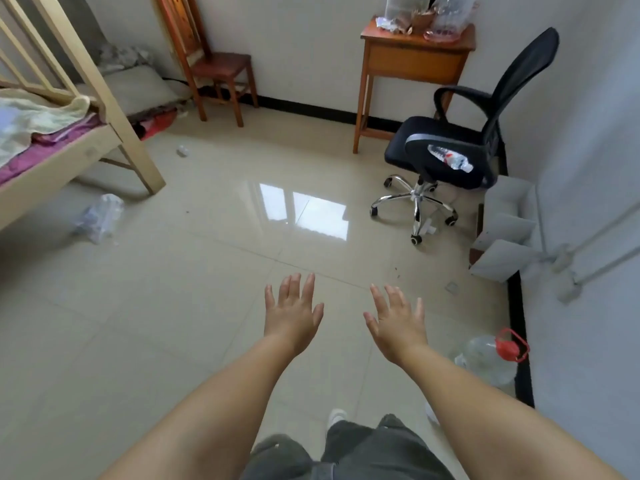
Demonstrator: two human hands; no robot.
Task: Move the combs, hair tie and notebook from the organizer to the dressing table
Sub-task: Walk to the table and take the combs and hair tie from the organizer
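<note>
**tilefan:** Both arms stretch out bare over glossy beige floor tiles (207, 306). The left hand (292, 315) and right hand (398, 327) are spread flat, fingers splayed, palms down, a little apart, gripping nothing.

**mesh_seat:** Where's the task stuff? The grey felt-looking organizer (507, 233) hangs on the right wall, three boxy pockets, contents hidden from this angle. No combs, hair tie or notebook visible anywhere.

**tilefan:** The small orange wooden table (412, 60) stands by the far wall, cluttered with clear plastic. Just beside it is a black mesh-backed office chair (460, 147) on chrome legs, a plastic bottle (450, 158) lying on the seat.
</note>
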